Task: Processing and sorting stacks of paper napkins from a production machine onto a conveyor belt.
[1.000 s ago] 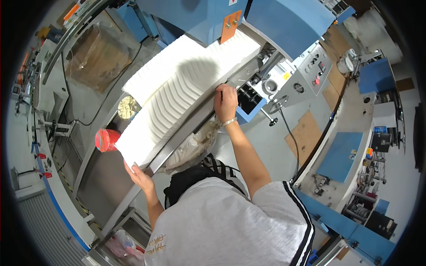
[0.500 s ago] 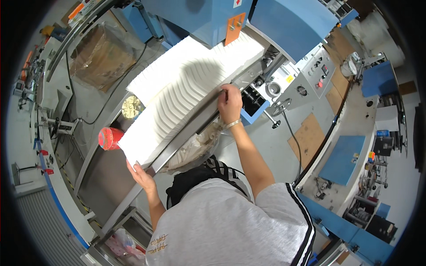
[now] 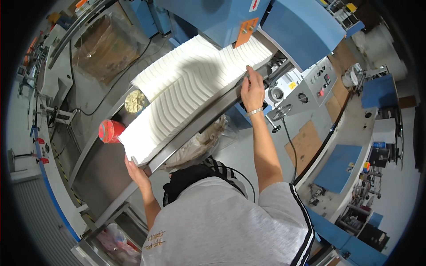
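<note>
Two rows of thin white sheets [image 3: 179, 111], packed on edge with a wavy top, lie along a metal trough [image 3: 100, 179] that leads up to a blue machine. Against the near-left end of the front row rests my left hand [image 3: 140, 176], its fingers stretched out flat. Farther up, beside the same row's near side and close to the machine, my right hand [image 3: 253, 92] has its fingers extended, with nothing seen in them. A red round object [image 3: 111, 131] and a cream crumpled bundle [image 3: 135, 101] sit by the rows' left ends.
An orange plate [image 3: 246, 32] is bolted to the blue machine housing [image 3: 213, 17] above the sheets. To the right are a handwheel [image 3: 282, 112] and a control panel [image 3: 317, 82]. A clear plastic bag [image 3: 199, 144] hangs below the trough's near rail. A plastic-wrapped carton [image 3: 104, 48] stands at far left.
My right hand has moved up and right along the trough, and its curled fingers have straightened. My left hand stays at the end of the front row. The view has shifted slightly.
</note>
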The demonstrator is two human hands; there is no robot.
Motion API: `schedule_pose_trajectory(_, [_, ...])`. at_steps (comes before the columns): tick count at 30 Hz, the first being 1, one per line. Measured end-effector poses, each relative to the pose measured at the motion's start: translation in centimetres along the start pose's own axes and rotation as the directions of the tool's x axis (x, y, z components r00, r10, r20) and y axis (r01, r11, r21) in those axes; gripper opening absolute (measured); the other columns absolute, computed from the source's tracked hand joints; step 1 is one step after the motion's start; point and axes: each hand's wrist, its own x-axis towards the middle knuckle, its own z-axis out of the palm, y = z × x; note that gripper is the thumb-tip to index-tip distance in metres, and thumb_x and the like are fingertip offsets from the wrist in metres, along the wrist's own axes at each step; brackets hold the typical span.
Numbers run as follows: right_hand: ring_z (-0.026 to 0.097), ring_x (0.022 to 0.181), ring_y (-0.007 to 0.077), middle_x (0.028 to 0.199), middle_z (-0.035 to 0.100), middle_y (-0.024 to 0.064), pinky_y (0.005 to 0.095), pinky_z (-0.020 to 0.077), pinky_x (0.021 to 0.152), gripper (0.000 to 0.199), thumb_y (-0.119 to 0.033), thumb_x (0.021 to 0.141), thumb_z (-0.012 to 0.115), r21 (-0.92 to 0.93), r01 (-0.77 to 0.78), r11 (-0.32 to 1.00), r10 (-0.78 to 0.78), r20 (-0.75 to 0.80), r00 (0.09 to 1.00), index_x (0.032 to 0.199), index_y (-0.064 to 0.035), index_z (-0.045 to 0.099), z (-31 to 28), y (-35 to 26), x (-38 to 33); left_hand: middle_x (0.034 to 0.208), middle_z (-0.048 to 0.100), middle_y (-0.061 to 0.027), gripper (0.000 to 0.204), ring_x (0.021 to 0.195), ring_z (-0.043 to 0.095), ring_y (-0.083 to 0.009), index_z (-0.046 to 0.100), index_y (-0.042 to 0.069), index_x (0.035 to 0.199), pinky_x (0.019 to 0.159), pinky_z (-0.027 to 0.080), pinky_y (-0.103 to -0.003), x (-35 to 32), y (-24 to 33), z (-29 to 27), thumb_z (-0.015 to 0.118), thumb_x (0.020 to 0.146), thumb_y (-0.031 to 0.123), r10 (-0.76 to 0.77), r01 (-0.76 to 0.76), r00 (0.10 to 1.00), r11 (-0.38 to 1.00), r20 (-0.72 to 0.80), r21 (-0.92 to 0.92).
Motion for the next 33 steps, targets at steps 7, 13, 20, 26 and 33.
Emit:
schedule_pose_trajectory(7, [0.063, 0.093, 0.0339, 0.114, 0.061, 0.0143, 0.0396, 0.0527, 0.077, 0.036, -0.008, 0.085, 0.056, -0.149, 0.040, 0.988, -0.034, 0.042, 0.999, 0.121, -0.0123, 0.060, 0.1, -0.2, -0.2, 0.133, 0.046, -0.0177, 0.058, 0.123, 0.042, -0.0255, 0.039, -0.008, 0.135, 0.106, 0.028, -0.036, -0.2, -0.6, -0.3, 0.034, 0.100, 0.039, 0.010, -0.008, 0.999, 0.999, -0.038, 0.034])
schedule_pose_trajectory(13, [0.063, 0.091, 0.0342, 0.109, 0.061, 0.0150, 0.0404, 0.0521, 0.076, 0.031, -0.006, 0.084, 0.057, -0.141, 0.045, 0.989, -0.041, 0.032, 0.999, 0.115, -0.0090, 0.061, -0.3, -1.2, 0.1, 0.131, 0.048, -0.0160, 0.059, 0.121, 0.044, -0.0234, 0.038, -0.007, 0.136, 0.104, 0.030, -0.035, -0.2, -0.5, -0.3, 0.034, 0.101, 0.040, 0.024, -0.022, 0.999, 0.997, -0.033, 0.075])
schedule_pose_trajectory(20, [0.060, 0.089, 0.0379, 0.104, 0.060, 0.0186, 0.0432, 0.0496, 0.076, 0.023, -0.007, 0.085, 0.053, -0.070, -0.081, 0.994, 0.087, 0.101, 0.991, 0.107, -0.0038, 0.059, 0.0, -1.5, 1.1, 0.131, 0.048, -0.0159, 0.056, 0.121, 0.044, -0.0236, 0.039, -0.008, 0.135, 0.104, 0.031, -0.035, -0.2, -0.5, -0.1, 0.034, 0.101, 0.036, 0.032, -0.031, 0.999, 0.999, -0.026, 0.045])
schedule_pose_trajectory(26, [0.061, 0.087, 0.0376, 0.097, 0.062, 0.0196, 0.0436, 0.0492, 0.077, 0.021, -0.011, 0.084, 0.054, -0.126, -0.089, 0.988, 0.107, 0.143, 0.984, 0.103, -0.0038, 0.061, 0.5, -1.0, 1.9, 0.133, 0.047, -0.0173, 0.055, 0.122, 0.043, -0.0243, 0.037, -0.008, 0.137, 0.105, 0.030, -0.035, -0.5, -0.6, -0.2, 0.036, 0.101, 0.034, 0.011, -0.007, 0.999, 0.997, -0.049, 0.082])
schedule_pose_trajectory(33, [0.067, 0.077, 0.0259, 0.090, 0.067, 0.0171, 0.0351, 0.0505, 0.075, 0.031, -0.022, 0.086, 0.056, -0.056, -0.159, 0.986, 0.167, 0.207, 0.964, 0.107, 0.0004, 0.062, 0.8, 1.6, 2.5, 0.130, 0.048, -0.0170, 0.052, 0.119, 0.045, -0.0241, 0.039, -0.007, 0.136, 0.103, 0.031, -0.034, -0.4, 0.0, 0.3, 0.038, 0.100, 0.031, 0.024, -0.024, 0.999, 1.000, -0.030, 0.016])
